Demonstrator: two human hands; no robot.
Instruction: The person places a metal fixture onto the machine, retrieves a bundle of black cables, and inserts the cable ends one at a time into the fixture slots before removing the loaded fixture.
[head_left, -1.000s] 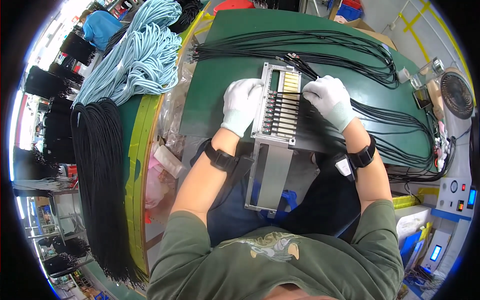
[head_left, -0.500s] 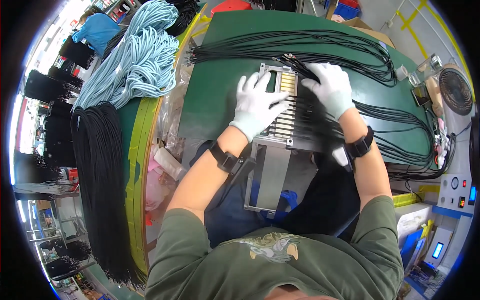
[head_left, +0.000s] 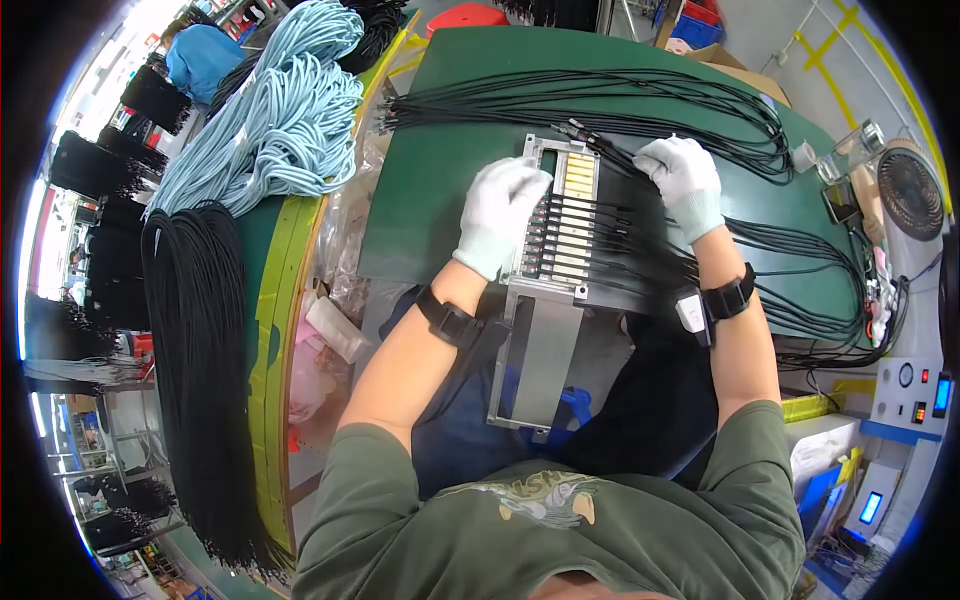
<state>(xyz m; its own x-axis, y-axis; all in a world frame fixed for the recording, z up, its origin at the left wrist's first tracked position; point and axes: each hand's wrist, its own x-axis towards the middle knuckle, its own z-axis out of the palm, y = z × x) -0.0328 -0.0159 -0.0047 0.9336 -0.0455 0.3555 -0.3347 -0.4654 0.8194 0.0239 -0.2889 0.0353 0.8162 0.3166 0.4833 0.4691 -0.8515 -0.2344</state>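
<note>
A metal fixture [head_left: 532, 260] with a row of pale yellow slots lies at the table's near edge. Several black cables [head_left: 604, 222] run across its slots, their small connector ends lined up along its left side. My left hand [head_left: 498, 210], white-gloved, is at the fixture's upper left, fingertips pinched together; whatever lies between them is hidden. To the right of the fixture, my right hand [head_left: 684, 188], also gloved, has its fingers closed at a bundle of black cables whose connector ends [head_left: 580, 130] rest across the fixture's top. Cables below this hand are smeared by motion.
Long black cables [head_left: 600, 85] stretch over the green table [head_left: 470, 60]; more loop at right. A jar [head_left: 850, 150] and small fan [head_left: 910, 182] stand at the right edge. Light-blue cables [head_left: 290, 130] and hanging black cables [head_left: 200, 360] are on the left. A person [head_left: 200, 60] is behind.
My left hand has drawn its spread fingers together and shifted slightly left, uncovering the connector row. My right hand has moved a little right, away from the fixture, its fingers now closed.
</note>
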